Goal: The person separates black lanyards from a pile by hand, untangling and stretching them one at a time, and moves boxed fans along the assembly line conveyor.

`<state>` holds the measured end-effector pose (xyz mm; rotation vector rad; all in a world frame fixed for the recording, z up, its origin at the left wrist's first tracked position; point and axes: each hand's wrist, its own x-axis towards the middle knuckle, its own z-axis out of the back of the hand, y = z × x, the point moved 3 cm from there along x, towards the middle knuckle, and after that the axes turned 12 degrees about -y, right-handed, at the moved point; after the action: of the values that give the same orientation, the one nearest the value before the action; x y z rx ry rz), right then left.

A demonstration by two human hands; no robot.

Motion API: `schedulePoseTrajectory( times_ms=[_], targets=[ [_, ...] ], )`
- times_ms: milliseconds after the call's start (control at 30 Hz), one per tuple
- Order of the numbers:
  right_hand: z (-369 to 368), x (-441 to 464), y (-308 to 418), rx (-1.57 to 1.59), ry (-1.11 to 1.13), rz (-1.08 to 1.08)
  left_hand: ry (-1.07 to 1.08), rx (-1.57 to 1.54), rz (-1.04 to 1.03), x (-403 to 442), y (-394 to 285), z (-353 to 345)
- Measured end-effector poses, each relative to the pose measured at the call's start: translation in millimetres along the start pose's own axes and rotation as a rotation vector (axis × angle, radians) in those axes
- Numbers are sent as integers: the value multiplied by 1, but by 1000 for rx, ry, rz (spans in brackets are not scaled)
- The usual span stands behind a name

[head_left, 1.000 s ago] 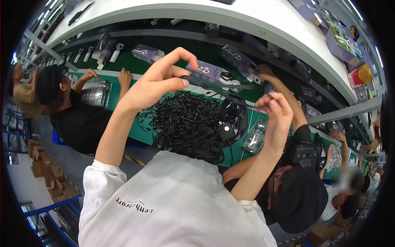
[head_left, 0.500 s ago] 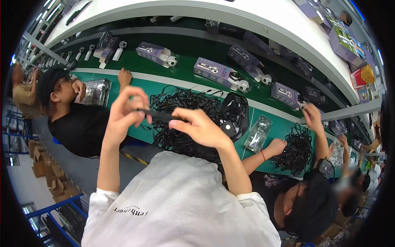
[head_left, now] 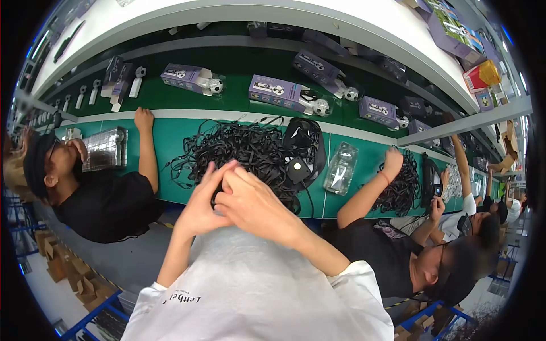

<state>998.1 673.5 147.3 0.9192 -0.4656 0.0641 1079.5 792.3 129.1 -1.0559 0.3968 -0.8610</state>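
Observation:
My left hand [head_left: 200,206] and my right hand [head_left: 250,202] meet in front of my chest, fingertips together. Between them a small bit of something dark shows, mostly hidden by the fingers; it looks like part of a black strap. Just beyond my hands lies a large tangled pile of black straps [head_left: 233,145] on the green table. Right of the pile sits a black mesh pouch [head_left: 305,142], with a small black device bearing a bright round spot [head_left: 297,167] at its front. A clear plastic tray [head_left: 342,169] lies further right.
Purple boxes [head_left: 275,92] with ball-topped items stand along the green conveyor [head_left: 233,108] behind the table. A white shelf [head_left: 227,14] runs above. A co-worker in black [head_left: 108,207] sits at the left; another [head_left: 375,256] at the right has a hand at a second strap pile [head_left: 405,187].
My hands have come from wide apart, with a black strap stretched between them, to touching each other lower down. The view has shifted, and the right co-worker's hand now rests at the second pile.

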Motion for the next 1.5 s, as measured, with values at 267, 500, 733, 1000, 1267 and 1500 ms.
schedulePoseTrajectory(
  times_ms=[267, 500, 733, 1000, 1267, 1500],
  targets=[
    [6, -7, 39, -214, -438, 12, -306, -508, 81, -23, 0, -26],
    [-4, -17, 39, -115, -546, -91, -249, -371, -153, -8, -6, -18],
    [-9, -21, -2, 210, -520, -369, -1, -644, 292, -10, 32, -16],
    [-53, -29, -32, 617, -482, -625, 161, -1232, 794, -23, 65, -9],
    [-111, -40, -20, 424, -380, -616, -121, -1046, 1133, -60, 106, 3],
    [-155, -38, -5, -94, -84, -329, -80, -976, 1004, -60, 121, 23]
  ],
)
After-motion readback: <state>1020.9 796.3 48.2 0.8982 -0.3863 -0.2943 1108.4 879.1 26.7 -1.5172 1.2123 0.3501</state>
